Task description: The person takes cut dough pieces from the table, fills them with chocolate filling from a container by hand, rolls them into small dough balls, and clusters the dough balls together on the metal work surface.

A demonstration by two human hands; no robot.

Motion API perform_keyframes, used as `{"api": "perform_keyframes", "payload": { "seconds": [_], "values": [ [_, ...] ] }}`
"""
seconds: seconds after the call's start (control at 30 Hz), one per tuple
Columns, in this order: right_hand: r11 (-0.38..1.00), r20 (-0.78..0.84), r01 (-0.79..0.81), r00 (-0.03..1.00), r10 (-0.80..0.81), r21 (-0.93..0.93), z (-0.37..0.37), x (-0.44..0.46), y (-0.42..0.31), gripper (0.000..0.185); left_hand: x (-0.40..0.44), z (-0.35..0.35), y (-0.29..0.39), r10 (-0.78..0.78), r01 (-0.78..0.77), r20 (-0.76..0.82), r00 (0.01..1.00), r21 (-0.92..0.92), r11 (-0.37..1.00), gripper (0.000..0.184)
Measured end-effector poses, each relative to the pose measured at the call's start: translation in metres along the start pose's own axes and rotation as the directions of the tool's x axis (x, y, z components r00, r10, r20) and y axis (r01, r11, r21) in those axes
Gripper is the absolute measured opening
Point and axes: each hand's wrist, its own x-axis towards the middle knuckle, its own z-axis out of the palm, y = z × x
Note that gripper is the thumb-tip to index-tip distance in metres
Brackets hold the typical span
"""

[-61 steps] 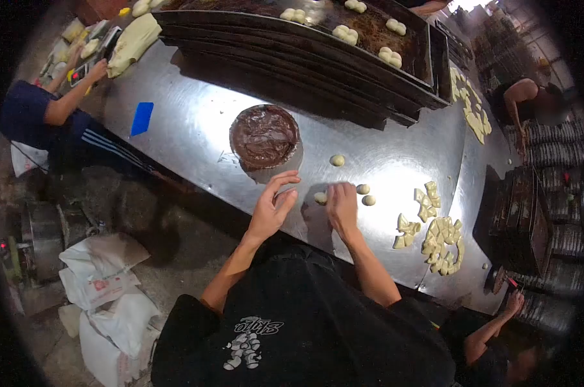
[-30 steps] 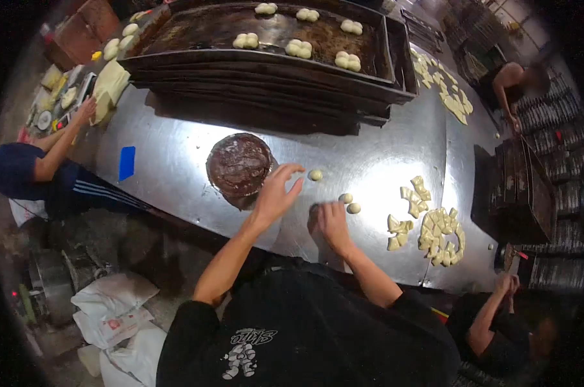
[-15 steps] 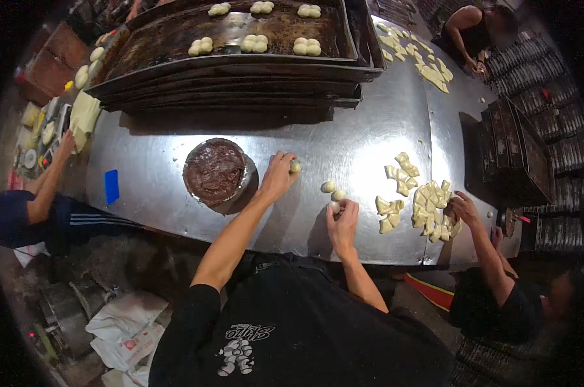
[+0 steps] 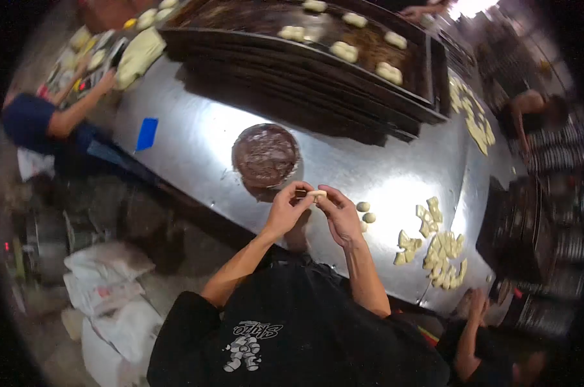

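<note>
Between my fingertips, above the metal table [image 4: 195,148], is a small flattened dough piece [image 4: 317,193]. My left hand [image 4: 289,210] pinches its left side and my right hand [image 4: 339,218] pinches its right side. Just past my left hand stands a round bowl of dark brown filling [image 4: 265,155]. Several small dough balls [image 4: 369,217] lie close beside my right hand, one partly hidden by it. Farther right, cut dough pieces [image 4: 441,255] lie in a loose pile, with smaller groups next to them.
A stack of dark trays [image 4: 292,77] stands at the back, its top tray bearing dough clusters [image 4: 344,51]. Blue tape [image 4: 147,133] is stuck on the table at left. Co-workers are at the left [image 4: 31,122], far right [image 4: 527,109] and lower right [image 4: 472,335]. White sacks [image 4: 108,277] lie on the floor.
My hands, apart half a second ago at separate dough balls, have come together with a dough piece between them. The view has turned. The lower-right co-worker's hand has left the cut pieces.
</note>
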Motion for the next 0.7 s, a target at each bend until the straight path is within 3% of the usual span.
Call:
{"api": "perform_keyframes", "payload": {
  "seconds": [0.03, 0.07, 0.13, 0.23, 0.3, 0.37, 0.4, 0.47, 0.5, 0.57, 0.7],
  "values": [
    [0.985, 0.026, -0.071, 0.997, 0.068, 0.154, 0.006, 0.001, 0.003, 0.044, -0.008, -0.006, 0.004, -0.019, 0.012, -0.082, 0.996, -0.081, 0.997, 0.020],
    [0.986, 0.057, -0.094, 0.995, 0.087, 0.136, 0.013, 0.003, 0.006, 0.044, -0.014, -0.012, 0.007, -0.039, 0.014, -0.156, 0.987, -0.162, 0.987, 0.020],
    [0.909, 0.153, -0.278, 0.959, 0.240, 0.312, 0.030, 0.006, 0.009, 0.043, -0.027, -0.028, 0.000, -0.058, 0.026, -0.204, 0.977, -0.158, 0.987, 0.019],
    [0.879, 0.249, -0.409, 0.903, 0.351, 0.243, 0.047, 0.011, 0.011, 0.040, -0.052, -0.039, -0.004, 0.008, 0.058, -0.272, 0.962, 0.234, 0.970, 0.027],
    [0.866, 0.284, -0.468, 0.867, 0.410, 0.176, 0.051, 0.022, 0.007, 0.038, -0.063, -0.050, -0.004, -0.022, 0.088, -0.267, 0.964, 0.237, 0.968, 0.029],
    [0.923, 0.355, -0.295, 0.859, 0.369, -0.247, 0.050, 0.042, -0.002, 0.035, -0.071, -0.057, -0.002, -0.052, 0.116, -0.253, 0.966, 0.246, 0.962, 0.032],
    [0.885, 0.412, -0.008, 0.883, 0.225, -0.465, 0.055, 0.051, -0.012, 0.032, -0.074, -0.058, 0.004, -0.013, 0.095, -0.293, 0.956, 0.268, 0.959, 0.033],
    [0.534, 0.564, 0.478, 0.826, -0.002, -0.698, 0.067, 0.070, -0.027, 0.029, -0.073, -0.063, 0.006, 0.032, 0.070, -0.331, 0.943, 0.292, 0.954, 0.035],
    [0.531, 0.565, 0.481, 0.825, -0.004, -0.698, 0.069, 0.082, -0.029, 0.029, -0.072, -0.067, 0.002, 0.037, 0.060, -0.374, 0.927, 0.246, 0.968, 0.035],
    [0.049, 0.739, 0.738, 0.674, -0.017, -0.673, 0.069, 0.104, -0.026, 0.030, -0.070, -0.075, -0.002, 0.046, 0.059, -0.415, 0.908, 0.236, 0.970, 0.033],
    [-0.108, 0.800, 0.801, 0.596, 0.067, -0.588, 0.068, 0.123, -0.011, 0.032, -0.070, -0.082, 0.006, 0.092, 0.016, -0.429, 0.898, 0.241, 0.970, 0.033]
  ]
}}
